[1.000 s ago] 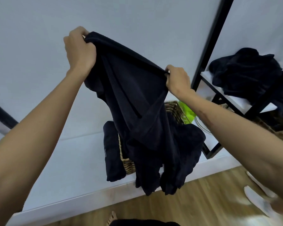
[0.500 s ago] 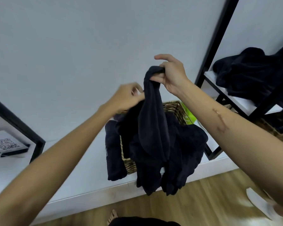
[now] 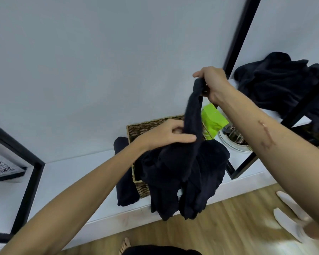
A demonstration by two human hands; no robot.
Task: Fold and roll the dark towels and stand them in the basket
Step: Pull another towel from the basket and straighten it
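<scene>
A dark towel [image 3: 191,115] hangs bunched in a narrow strip from my right hand [image 3: 213,83], which pinches its top end. My left hand [image 3: 166,134] grips the same towel lower down, fingers wrapped across its middle. Below them stands a wicker basket [image 3: 145,126] on the white ledge, with several dark towels [image 3: 206,172] draped over its rim and front. One more dark towel [image 3: 125,181] hangs over the basket's left side. A heap of dark towels [image 3: 276,81] lies on the shelf at the right.
A black metal shelf frame [image 3: 241,34] rises at the right, another frame [image 3: 29,181] stands at the left. A green packet [image 3: 213,120] and a round white dish [image 3: 234,142] sit beside the basket. White slippers [image 3: 291,214] lie on the wooden floor.
The towel was held spread wide between both hands. The hands came together, the towel now hangs bunched, and my left hand has slid down to its middle.
</scene>
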